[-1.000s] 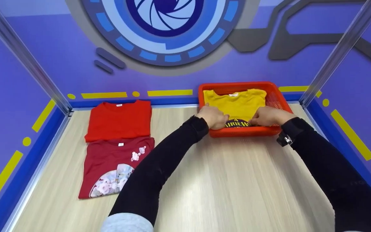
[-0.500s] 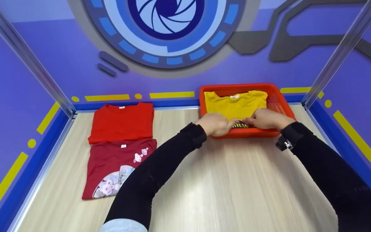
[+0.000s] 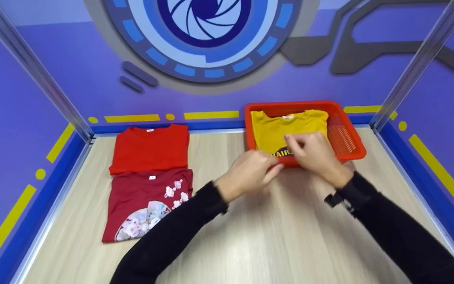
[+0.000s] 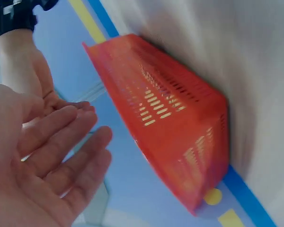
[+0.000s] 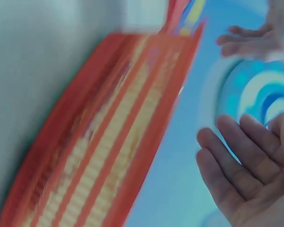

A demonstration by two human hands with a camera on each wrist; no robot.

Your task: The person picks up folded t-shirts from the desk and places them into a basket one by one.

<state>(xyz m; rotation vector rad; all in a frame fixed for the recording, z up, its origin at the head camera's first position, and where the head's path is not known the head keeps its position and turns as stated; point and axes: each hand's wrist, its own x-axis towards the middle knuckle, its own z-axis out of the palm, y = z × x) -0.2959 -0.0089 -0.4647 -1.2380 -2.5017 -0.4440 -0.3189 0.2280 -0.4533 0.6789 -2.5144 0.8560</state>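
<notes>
An orange-red basket (image 3: 351,152) stands at the back right of the table, with a folded yellow shirt (image 3: 286,126) lying in it. My left hand (image 3: 258,169) hovers just in front of the basket's near wall, fingers straight and holding nothing. My right hand (image 3: 309,152) is above the basket's near edge and the shirt's front, also empty with fingers extended. In the left wrist view the left hand (image 4: 52,161) shows an open palm beside the basket (image 4: 180,127). The right wrist view shows the right hand (image 5: 246,175) open next to the basket (image 5: 109,156).
A folded red shirt (image 3: 150,148) lies at the back left, with a dark red flowered shirt (image 3: 148,203) just in front of it. Purple walls and metal posts enclose the wooden table (image 3: 274,236) on three sides.
Both hands have let go of the yellow shirt's front edge and drawn back toward me, opening out. The shirt stays in the basket.
</notes>
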